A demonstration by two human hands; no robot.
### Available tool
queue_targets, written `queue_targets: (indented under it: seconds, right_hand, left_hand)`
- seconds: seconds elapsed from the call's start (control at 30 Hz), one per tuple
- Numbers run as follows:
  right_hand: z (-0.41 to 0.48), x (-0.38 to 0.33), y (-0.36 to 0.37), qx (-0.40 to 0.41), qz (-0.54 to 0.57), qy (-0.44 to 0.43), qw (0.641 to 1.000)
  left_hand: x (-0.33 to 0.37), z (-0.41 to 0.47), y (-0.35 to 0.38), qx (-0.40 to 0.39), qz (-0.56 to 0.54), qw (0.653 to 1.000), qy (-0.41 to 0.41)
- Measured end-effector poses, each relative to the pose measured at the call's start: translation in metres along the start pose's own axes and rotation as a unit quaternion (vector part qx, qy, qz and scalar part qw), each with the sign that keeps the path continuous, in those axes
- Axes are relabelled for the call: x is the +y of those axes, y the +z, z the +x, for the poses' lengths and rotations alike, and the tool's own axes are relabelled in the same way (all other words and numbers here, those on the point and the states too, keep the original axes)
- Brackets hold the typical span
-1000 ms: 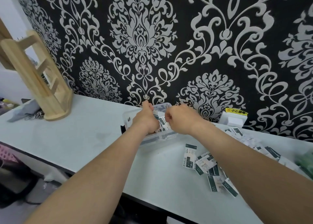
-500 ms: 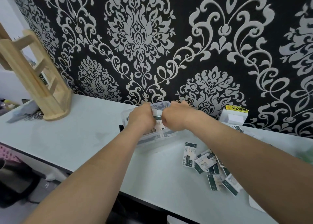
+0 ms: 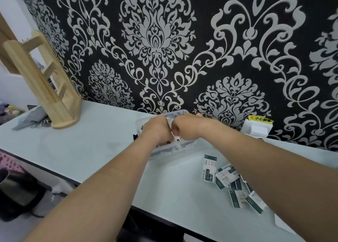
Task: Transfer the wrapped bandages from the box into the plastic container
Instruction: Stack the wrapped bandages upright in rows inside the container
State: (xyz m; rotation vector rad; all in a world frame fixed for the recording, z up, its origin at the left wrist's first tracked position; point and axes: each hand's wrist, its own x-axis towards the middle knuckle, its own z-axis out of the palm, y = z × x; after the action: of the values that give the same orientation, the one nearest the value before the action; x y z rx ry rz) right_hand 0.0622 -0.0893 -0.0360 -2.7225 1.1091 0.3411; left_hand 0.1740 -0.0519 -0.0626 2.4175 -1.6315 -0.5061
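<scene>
The wrapped bandages (image 3: 226,179) are small flat packets, white with dark green ends and fine print, and most lie in a loose overlapping pile on the pale surface (image 3: 91,143), near its front edge on the right. One packet (image 3: 209,168) lies flat just to the left of the pile. More packets sit in the clear plastic container (image 3: 173,148), which stands near the patterned wall (image 3: 164,40). Their green and white edges show through its front side, and one (image 3: 177,139) shows just below the hands. The left hand (image 3: 157,130) and the right hand (image 3: 188,128) meet knuckle to knuckle over the container with their fingers curled downward. A white sliver shows between them, but the fingertips are hidden, so I cannot tell whether they pinch it. A wooden rack (image 3: 45,80) stands at the far left of the surface, and a white fixture with a yellow label (image 3: 256,128) sits against the wall to the right.
</scene>
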Motion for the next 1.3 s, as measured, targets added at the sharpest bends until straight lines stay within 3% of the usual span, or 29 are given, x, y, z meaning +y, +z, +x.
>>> queue_targets:
  seconds: [0.27,0.47,0.57,0.67,0.87,1.0,1.1,1.2,1.3]
  right_hand:
    - [-0.013,0.011,-0.006,0.055,0.074,-0.008,0.996]
    - [-0.025,0.026,-0.001,0.104,0.132,0.001,0.986]
    - [-0.024,0.028,0.005,0.119,0.136,-0.002,0.984]
    - [-0.026,0.029,0.007,0.138,0.152,-0.001,0.979]
    - [-0.058,0.037,-0.002,0.204,0.252,0.017,0.946]
    - [-0.107,0.068,-0.003,0.188,0.276,0.043,0.941]
    - [-0.142,0.093,0.013,0.121,0.273,0.072,0.952]
    - [-0.170,0.111,0.041,0.084,0.241,0.110,0.961]
    - [-0.186,0.122,0.065,0.087,0.218,0.141,0.962]
  left_hand:
    - [-0.001,-0.005,-0.006,0.030,0.039,0.997,0.056]
    - [0.012,-0.010,-0.009,-0.150,0.070,0.980,0.111]
    - [0.017,-0.007,-0.007,-0.182,0.131,0.968,0.115]
    - [0.018,-0.006,-0.005,-0.175,0.154,0.965,0.124]
    - [0.012,-0.009,-0.015,-0.161,0.100,0.975,0.117]
    - [0.023,-0.039,-0.040,-0.038,-0.095,0.983,0.149]
    - [0.054,-0.078,-0.036,-0.058,-0.192,0.961,0.190]
    - [0.085,-0.102,0.009,-0.107,-0.093,0.962,0.231]
    - [0.102,-0.106,0.058,-0.072,0.016,0.972,0.223]
